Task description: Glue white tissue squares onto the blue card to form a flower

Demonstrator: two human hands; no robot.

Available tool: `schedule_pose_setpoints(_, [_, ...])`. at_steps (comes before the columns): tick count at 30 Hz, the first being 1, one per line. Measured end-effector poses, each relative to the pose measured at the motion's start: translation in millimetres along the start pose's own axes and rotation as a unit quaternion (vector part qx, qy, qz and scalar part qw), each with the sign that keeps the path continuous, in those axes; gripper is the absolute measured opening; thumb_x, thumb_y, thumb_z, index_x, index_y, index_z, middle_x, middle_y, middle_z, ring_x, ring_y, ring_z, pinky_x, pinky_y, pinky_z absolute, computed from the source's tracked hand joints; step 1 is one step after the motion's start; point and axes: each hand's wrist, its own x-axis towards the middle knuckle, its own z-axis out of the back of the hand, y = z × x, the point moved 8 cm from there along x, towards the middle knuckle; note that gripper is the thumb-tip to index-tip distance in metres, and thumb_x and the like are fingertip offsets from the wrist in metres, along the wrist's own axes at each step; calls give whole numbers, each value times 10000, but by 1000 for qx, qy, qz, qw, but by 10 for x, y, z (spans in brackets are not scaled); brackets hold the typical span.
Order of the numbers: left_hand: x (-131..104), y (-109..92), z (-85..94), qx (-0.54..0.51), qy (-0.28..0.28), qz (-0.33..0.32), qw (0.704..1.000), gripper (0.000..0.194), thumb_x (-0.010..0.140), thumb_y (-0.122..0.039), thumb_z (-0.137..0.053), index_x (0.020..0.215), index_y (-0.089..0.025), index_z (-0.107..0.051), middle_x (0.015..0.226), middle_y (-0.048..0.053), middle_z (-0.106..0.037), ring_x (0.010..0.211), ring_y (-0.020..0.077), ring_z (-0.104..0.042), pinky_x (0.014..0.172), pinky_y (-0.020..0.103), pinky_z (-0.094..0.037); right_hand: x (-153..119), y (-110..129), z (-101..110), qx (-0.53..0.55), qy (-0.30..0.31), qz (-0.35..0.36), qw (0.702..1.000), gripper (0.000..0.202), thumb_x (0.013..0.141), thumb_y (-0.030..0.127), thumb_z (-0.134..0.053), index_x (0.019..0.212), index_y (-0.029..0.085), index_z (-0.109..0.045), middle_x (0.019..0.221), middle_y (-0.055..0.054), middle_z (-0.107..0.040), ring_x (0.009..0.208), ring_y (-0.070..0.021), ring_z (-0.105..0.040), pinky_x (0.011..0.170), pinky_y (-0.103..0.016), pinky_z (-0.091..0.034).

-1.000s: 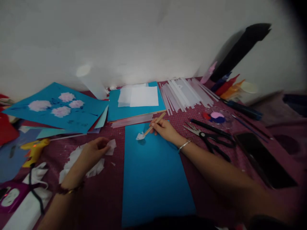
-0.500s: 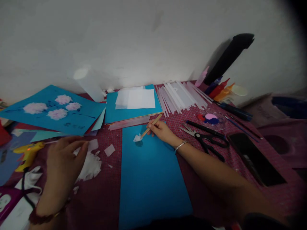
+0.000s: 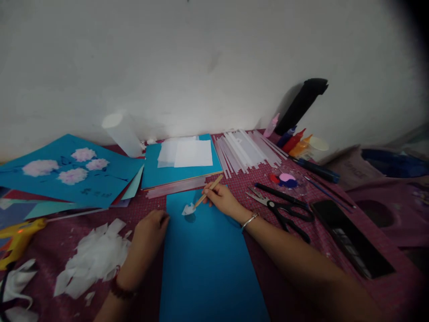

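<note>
The right hand (image 3: 223, 201) is closed in a pinch on a wooden stick (image 3: 217, 180), whose lower end meets a crumpled white tissue piece (image 3: 188, 209) on the upper part of the blue sheet (image 3: 208, 268). A darker patch borders the tissue; if it is wet glue, as seems likely, a hasty lift of the stick could drag or tear the tissue, and excess wetness could spread the stain.

The left hand (image 3: 149, 235) has its fingers curled inward beside the sheet's left edge. The fingertips are dim and turned from view, so whether they grip anything cannot be told. Should they not steady the sheet, sideways pressure from the stick could shift it.

The left forearm lies close to the pile of tissue squares (image 3: 94, 257); a sweep of the wrist could scatter these light pieces. Right of the sheet, the scissors (image 3: 284, 210) lie with blades parted near the right forearm, where a careless reach could catch them. Farther out are wet-looking paint blobs (image 3: 286, 179), liable to smear under a sleeve, and, at far left, a yellow glue gun (image 3: 20, 237) whose orange glow suggests heat and thus a burn hazard.
</note>
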Motion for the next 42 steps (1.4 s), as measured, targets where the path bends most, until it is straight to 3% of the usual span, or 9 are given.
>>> schedule_pose_setpoints(9, [-33,262,-42,-128,24,124,984,302,767,-241,-502,1061,-177,-529,848,48,-678,774,206,-652,677,291,-441,-15,16,13,42,-5,5,999,153,810,319,-561,775,170,-545,585,19,-605,443,-92,-505,436,-211,-409])
schedule_pose_setpoints(12, [-51,266,-37,-111,13,109,988,160,811,-330,-475,844,-207,-571,776,29,-650,717,202,-627,634,293,-409,-18,22,19,37,-3,8,999,160,817,325,-552,775,171,-548,581,21,-609,443,-87,-508,437,-205,-410])
schedule_pose_setpoints(14, [-64,262,-16,-100,-11,92,991,207,825,-361,-454,750,-210,-574,767,30,-631,707,202,-608,627,300,-394,-17,7,22,31,-4,3,999,164,826,328,-543,780,170,-549,585,21,-613,437,-83,-505,434,-203,-408])
schedule_pose_setpoints(18, [-61,120,11,-113,-66,31,991,180,812,-312,-466,755,-203,-597,798,34,-599,768,204,-585,689,312,-411,-9,-24,21,28,-5,-2,1000,157,842,310,-516,796,163,-547,596,17,-612,426,-76,-503,426,-198,-394])
schedule_pose_setpoints(23, [30,-188,-87,-97,-51,-48,993,201,821,-272,-443,714,-195,-595,768,50,-576,820,230,-557,762,351,-414,-11,-2,22,33,1,4,999,154,839,317,-528,794,169,-537,587,20,-614,438,-80,-506,442,-201,-401])
schedule_pose_setpoints(29, [57,-82,-125,-158,-47,19,986,149,793,-285,-479,758,-201,-597,773,28,-618,750,195,-586,692,304,-418,-133,178,-41,52,14,59,997,196,867,358,-516,824,172,-562,620,4,-624,488,-99,-546,473,-218,-435])
schedule_pose_setpoints(33, [27,41,-155,-176,-37,83,980,153,783,-307,-498,793,-208,-614,791,17,-648,731,187,-607,650,287,-407,-274,341,-214,-59,48,148,986,240,894,296,-495,753,160,-634,790,-54,-672,659,-129,-617,575,-246,-486])
schedule_pose_setpoints(36, [32,48,-146,-182,-45,90,978,151,781,-307,-507,792,-213,-624,782,9,-655,727,182,-612,647,282,-402,-378,430,-372,-164,88,209,960,249,917,249,-464,836,175,-687,906,-56,-698,827,-145,-645,717,-269,-511])
schedule_pose_setpoints(42, [30,21,-105,-179,-54,93,978,151,779,-300,-511,756,-214,-632,765,7,-659,696,173,-605,629,276,-397,-468,540,-438,-280,85,260,920,248,925,236,-447,993,167,-675,928,-57,-718,848,-150,-655,780,-287,-512])
